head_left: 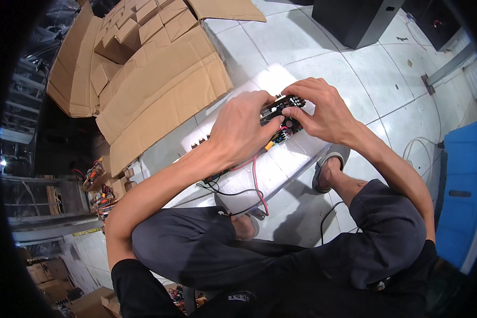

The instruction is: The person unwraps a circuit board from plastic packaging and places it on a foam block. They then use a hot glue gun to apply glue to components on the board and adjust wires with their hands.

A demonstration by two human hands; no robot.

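Both hands are closed on a dark circuit board (274, 109) with small white and silver parts, above a white foam block (286, 168). My left hand (243, 123) grips its left side, thumb bent toward the board's near edge. From the other side, my right hand (324, 110) pinches the far right end between thumb and fingers. Below the board lie more electronic components (285, 132), partly hidden by my hands. Red and black wires (259, 183) with a yellow piece near their upper end hang over the foam's near side. More small parts show behind my left wrist.
A large open cardboard box (164, 90) with divided compartments stands at the far left. Black cabinets (355, 21) stand at the back right, and a blue bin (461, 196) is on the right. Loose circuit boards (103, 199) lie left. A pale cable (416, 148) trails over the tiles.
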